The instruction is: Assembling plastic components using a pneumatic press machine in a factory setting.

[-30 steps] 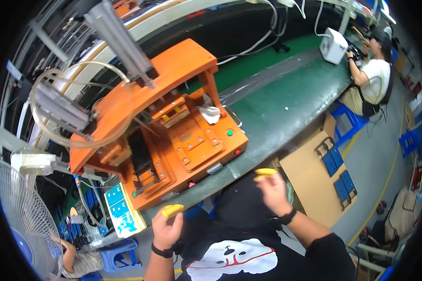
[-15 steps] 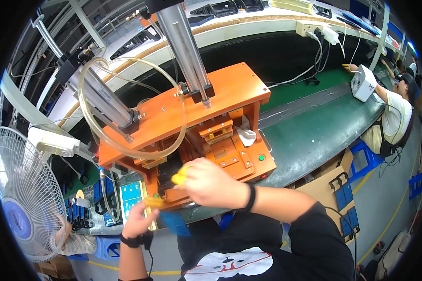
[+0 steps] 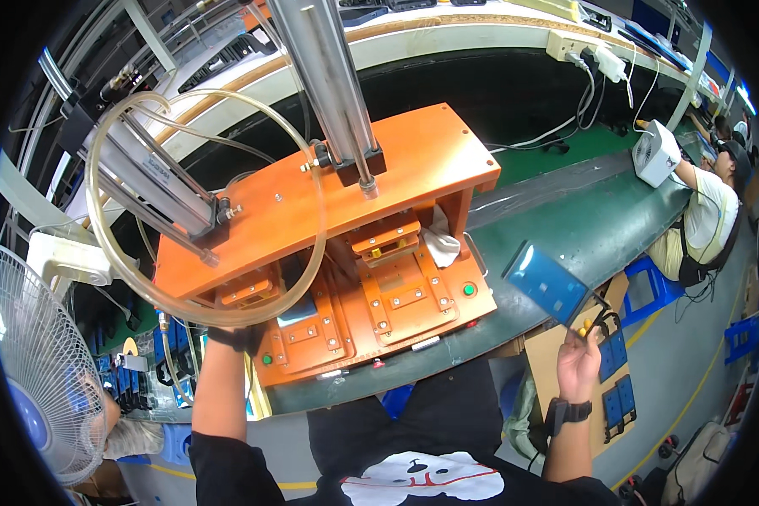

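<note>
My right hand (image 3: 578, 364), with yellow coverings on its fingertips, is closed on the lower corner of a flat blue-faced panel (image 3: 546, 282) with a dark edge. It holds the panel tilted in the air, to the right of the orange two-station press (image 3: 329, 215). My left forearm (image 3: 221, 388) reaches up to the press's left station, and the hand beyond the wrist is hidden behind the clear hose and the press. A bluish flat piece (image 3: 298, 305) shows in that left station, partly covered by the hose (image 3: 319, 244).
Two metal cylinders stand on the press, one of them here (image 3: 325, 84). A white cloth (image 3: 440, 240) is tucked at its right side. Blue panels (image 3: 618, 405) lie on cardboard at right. A fan (image 3: 46, 379) stands at left; a seated co-worker (image 3: 708, 202) is far right.
My right hand has moved from the press's left front out to the right and now holds up the blue panel. My left hand has gone up toward the left station, out of sight.
</note>
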Tool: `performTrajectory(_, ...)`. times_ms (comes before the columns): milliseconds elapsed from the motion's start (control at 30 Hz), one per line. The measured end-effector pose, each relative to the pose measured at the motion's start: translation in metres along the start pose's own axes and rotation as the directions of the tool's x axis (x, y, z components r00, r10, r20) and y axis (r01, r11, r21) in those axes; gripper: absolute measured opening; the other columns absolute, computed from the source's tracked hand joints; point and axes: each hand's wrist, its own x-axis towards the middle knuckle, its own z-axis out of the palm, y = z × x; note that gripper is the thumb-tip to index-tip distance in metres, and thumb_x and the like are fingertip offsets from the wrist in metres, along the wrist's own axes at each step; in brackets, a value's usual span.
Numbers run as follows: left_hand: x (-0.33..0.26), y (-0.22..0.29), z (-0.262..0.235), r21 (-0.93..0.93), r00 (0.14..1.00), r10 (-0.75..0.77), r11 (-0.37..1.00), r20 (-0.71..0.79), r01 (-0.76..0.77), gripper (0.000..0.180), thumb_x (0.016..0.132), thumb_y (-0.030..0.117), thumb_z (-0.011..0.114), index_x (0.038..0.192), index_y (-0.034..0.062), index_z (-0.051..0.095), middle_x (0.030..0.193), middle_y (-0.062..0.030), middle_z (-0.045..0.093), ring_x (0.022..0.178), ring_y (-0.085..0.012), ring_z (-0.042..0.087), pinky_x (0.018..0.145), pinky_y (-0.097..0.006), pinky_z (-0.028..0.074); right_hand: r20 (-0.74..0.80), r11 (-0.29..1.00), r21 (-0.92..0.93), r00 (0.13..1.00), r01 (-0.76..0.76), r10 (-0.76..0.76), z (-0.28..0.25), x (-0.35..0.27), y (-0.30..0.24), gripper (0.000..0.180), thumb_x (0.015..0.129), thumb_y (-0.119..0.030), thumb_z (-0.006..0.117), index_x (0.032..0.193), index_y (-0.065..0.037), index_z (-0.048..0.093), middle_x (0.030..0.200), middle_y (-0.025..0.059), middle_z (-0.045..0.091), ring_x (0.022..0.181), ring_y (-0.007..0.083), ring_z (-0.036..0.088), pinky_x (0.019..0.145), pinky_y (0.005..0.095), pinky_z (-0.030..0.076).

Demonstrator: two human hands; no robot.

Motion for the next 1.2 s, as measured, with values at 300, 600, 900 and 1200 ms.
performTrajectory(300, -0.096, 0.09, -0.016, -0.23, 0.959, -0.257, 0.933, 0.119, 0.279, 0.05, 0.094, 0.029, 0.062, 0.133, -0.0006, 0.055, 0.129, -0.0225, 0.06, 0.12, -0.0353, 0.057, 0.103, -0.045, 0.043, -0.057, 0.999, -0.004, 0.997, 0.043, -0.043, -0.006, 0.103, 0.018, 0.024, 0.104, -0.026, 0.055, 0.115, -0.007, 0.063, 0.111, 0.0068, 0.069, 0.106, 0.0214, 0.066, 0.06, 0.0205, 0.05)
performTrajectory(600, -0.327, 0.02, 0.018, -0.493, 0.929, -0.301, 0.787, 0.217, 0.371, 0.048, 0.094, 0.026, 0.061, 0.133, -0.0002, 0.055, 0.125, -0.0215, 0.062, 0.116, -0.0337, 0.058, 0.105, -0.046, 0.041, 0.021, 0.995, -0.053, 0.996, -0.084, 0.086, 0.099, 0.257, 0.133, 0.021, 0.105, -0.021, 0.051, 0.113, -0.003, 0.057, 0.105, 0.0096, 0.063, 0.094, 0.0211, 0.064, 0.088, 0.0344, 0.057)
performTrajectory(900, -0.141, 0.064, -0.067, -0.644, 0.864, -0.304, 0.577, 0.401, 0.502, 0.046, 0.095, 0.022, 0.06, 0.134, 0.0002, 0.055, 0.122, -0.0205, 0.064, 0.113, -0.032, 0.06, 0.107, -0.048, 0.038, 0.286, -0.056, -0.957, 0.958, 0.284, -0.023, 0.151, 0.374, 0.121, 0.028, 0.086, -0.025, 0.071, 0.091, 0.003, 0.069, 0.097, 0.0251, 0.07, 0.083, 0.0353, 0.071, 0.072, 0.0411, 0.058)
performTrajectory(1200, -0.1, 0.154, -0.067, -0.782, 0.908, -0.37, 0.619, -0.199, 0.081, 0.074, 0.096, 0.059, 0.052, 0.129, -0.0069, 0.055, 0.132, -0.0266, 0.057, 0.124, -0.0405, 0.051, 0.107, -0.05, 0.037, 0.493, -0.944, -0.296, 0.823, -0.146, -0.282, 0.139, 0.447, 0.061, 0.04, 0.094, -0.019, 0.049, 0.133, -0.017, 0.061, 0.135, 0.0097, 0.06, 0.132, 0.0347, 0.047, 0.097, 0.0469, 0.042)
